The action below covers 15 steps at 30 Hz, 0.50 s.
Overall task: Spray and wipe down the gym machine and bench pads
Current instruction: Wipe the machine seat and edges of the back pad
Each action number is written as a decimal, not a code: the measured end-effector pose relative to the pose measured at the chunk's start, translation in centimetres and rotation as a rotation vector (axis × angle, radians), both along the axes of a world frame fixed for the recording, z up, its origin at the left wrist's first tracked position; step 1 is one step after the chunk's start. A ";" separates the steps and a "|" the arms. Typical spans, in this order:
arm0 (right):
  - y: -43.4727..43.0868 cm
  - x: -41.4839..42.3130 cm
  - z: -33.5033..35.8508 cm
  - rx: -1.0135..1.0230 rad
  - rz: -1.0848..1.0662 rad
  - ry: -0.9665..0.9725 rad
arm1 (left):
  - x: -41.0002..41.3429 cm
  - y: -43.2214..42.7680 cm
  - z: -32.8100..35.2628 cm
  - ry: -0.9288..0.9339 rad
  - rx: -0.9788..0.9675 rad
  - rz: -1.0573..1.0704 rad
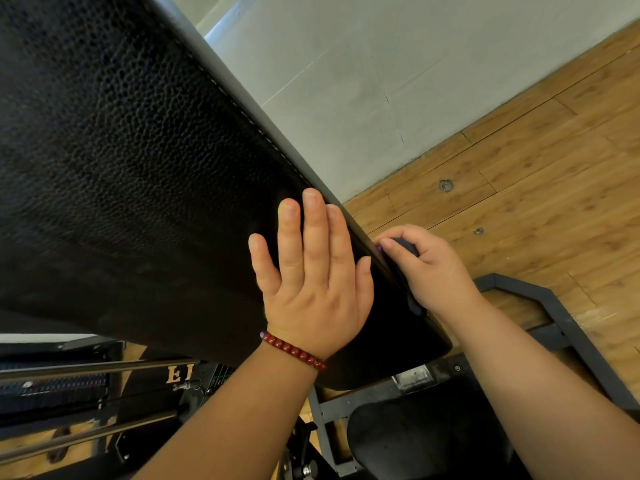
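A large black textured back pad [131, 161] of the gym machine slants across the left and middle of the head view. My left hand [311, 282], with a red bead bracelet at the wrist, lies flat on the pad's face near its right edge, fingers straight. Against the pad's right side edge, my right hand [426, 268] grips a dark cloth [403, 247], of which only a small part shows between the fingers. A black seat pad [426, 441] sits below, partly hidden by my right forearm.
The machine's grey steel frame [540, 296] runs under my right arm on a wooden floor [536, 174]. A pale wall [381, 81] stands behind the pad. Chrome guide rods and a weight stack [69, 389] sit at the lower left.
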State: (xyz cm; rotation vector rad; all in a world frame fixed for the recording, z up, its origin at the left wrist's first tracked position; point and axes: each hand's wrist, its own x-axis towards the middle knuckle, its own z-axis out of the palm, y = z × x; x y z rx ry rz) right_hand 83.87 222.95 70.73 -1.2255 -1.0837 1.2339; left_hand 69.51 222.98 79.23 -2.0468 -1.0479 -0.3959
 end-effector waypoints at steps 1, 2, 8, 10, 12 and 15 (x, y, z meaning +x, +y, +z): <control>-0.1 -0.1 0.3 0.005 -0.020 0.027 | 0.0 0.0 0.0 0.000 0.001 0.001; -0.5 -0.1 0.3 -0.008 -0.039 0.055 | 0.0 0.0 -0.1 0.000 0.002 0.001; -3.4 -0.5 -2.2 -0.115 -0.093 0.056 | 0.1 -0.1 -0.2 -0.005 -0.003 0.001; -2.9 -0.7 -1.0 -0.095 -0.127 0.117 | 0.2 -0.2 -0.3 -0.007 -0.004 0.002; -1.8 -1.0 1.3 -0.002 -0.152 0.149 | 0.2 -0.2 -0.3 -0.005 -0.007 0.006; -1.3 -1.0 3.4 0.108 -0.168 0.189 | 0.2 -0.3 -0.3 -0.006 -0.018 0.001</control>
